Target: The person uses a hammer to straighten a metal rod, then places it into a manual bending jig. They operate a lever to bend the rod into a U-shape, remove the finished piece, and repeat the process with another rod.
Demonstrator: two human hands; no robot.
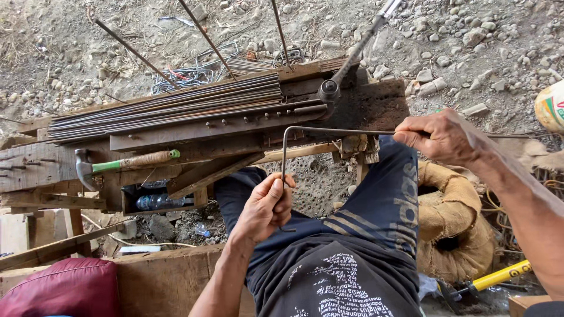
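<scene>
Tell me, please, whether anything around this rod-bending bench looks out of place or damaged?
Nothing looks damaged. The left hand and right hand hold a bent rod; the hammer lies on the bench.

thin steel rod [329, 130] | L-bent | level over lap | rusty-grey

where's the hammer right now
The hammer lies on the wooden bench, left in the head view, below the bundle of steel rods, left of the left hand.

Bare forearms, no sleeves — black shirt with white print, dark blue striped trousers.
</scene>
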